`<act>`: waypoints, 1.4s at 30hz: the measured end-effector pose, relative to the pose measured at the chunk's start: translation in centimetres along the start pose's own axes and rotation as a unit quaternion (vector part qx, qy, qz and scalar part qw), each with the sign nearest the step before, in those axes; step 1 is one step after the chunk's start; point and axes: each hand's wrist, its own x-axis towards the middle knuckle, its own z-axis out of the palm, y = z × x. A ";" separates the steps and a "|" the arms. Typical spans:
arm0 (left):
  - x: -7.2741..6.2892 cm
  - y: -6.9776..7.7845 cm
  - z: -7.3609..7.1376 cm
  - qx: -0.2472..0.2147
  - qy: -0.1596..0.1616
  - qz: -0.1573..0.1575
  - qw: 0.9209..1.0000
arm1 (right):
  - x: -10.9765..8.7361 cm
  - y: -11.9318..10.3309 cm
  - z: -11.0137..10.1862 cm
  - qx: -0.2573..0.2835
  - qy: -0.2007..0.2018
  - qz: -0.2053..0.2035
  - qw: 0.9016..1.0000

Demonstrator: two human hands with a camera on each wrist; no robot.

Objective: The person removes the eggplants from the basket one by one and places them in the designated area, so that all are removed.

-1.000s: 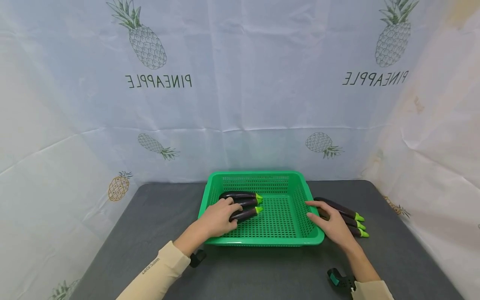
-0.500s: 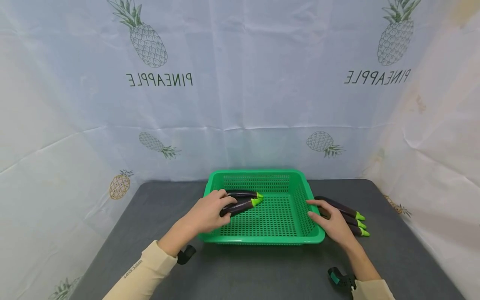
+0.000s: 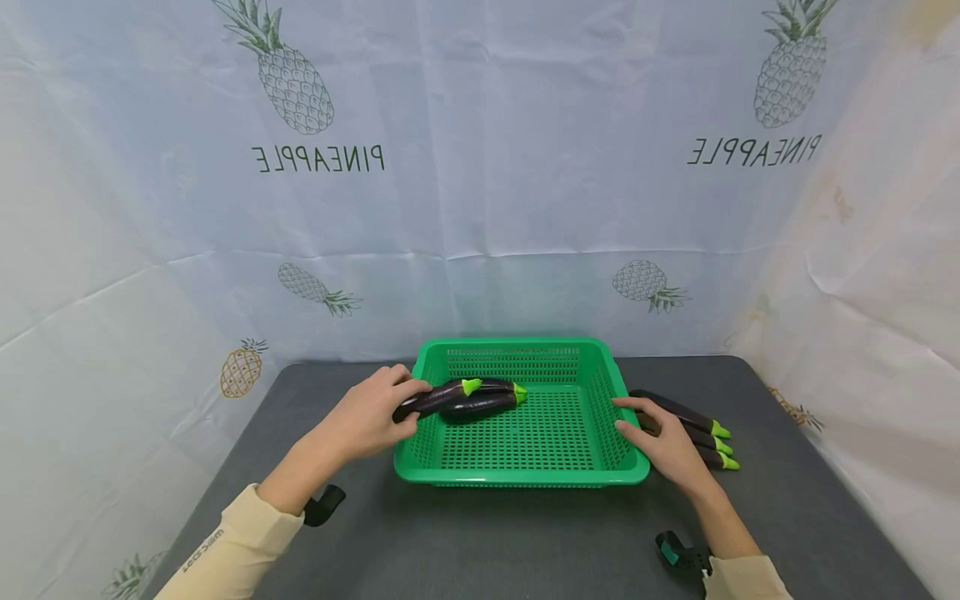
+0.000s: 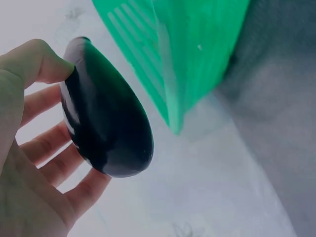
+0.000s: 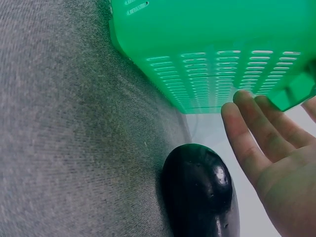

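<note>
My left hand [image 3: 372,414] grips a dark purple eggplant [image 3: 437,400] with a green cap, holding it over the left rim of the green basket [image 3: 521,479]. In the left wrist view my thumb lies on one side of the eggplant [image 4: 106,116] and the fingers behind it. Two more eggplants, one nearer [image 3: 480,407], lie side by side inside the basket at the left. My right hand [image 3: 670,450] holds the basket's right rim, thumb and forefinger over its edge. The right wrist view shows its other fingers [image 5: 256,128] beneath the rim, outside the slotted wall.
Outside the basket at the right, three eggplants lie side by side, the farthest [image 3: 682,410] partly under my right hand. A dark grey cloth [image 3: 525,542] covers the table. White pineapple-print sheets [image 3: 480,208] hang behind it and along both sides.
My left hand has taken hold of an eggplant in the basket, lifted it and carried it left to the rim. Two stay in the basket. The right hand keeps its place.
</note>
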 end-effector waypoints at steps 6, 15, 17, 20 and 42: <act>-1.2 -1.7 -0.7 0.010 0.016 -0.024 1.000 | -0.1 0.0 0.0 -0.007 0.002 -0.006 1.000; -2.7 -3.9 -1.4 0.023 0.022 -0.070 0.997 | 0.0 0.1 0.0 0.000 0.004 -0.010 1.000; -3.0 -4.4 -1.5 0.026 0.021 -0.079 0.996 | 0.0 0.1 0.0 -0.001 0.001 -0.010 1.000; -3.6 -5.3 -1.5 0.027 0.016 -0.095 0.995 | 0.0 0.1 0.1 -0.003 -0.001 -0.009 1.000; -7.8 -9.3 3.3 0.006 -0.044 -0.150 0.988 | 0.1 0.1 0.1 -0.005 0.005 -0.014 1.000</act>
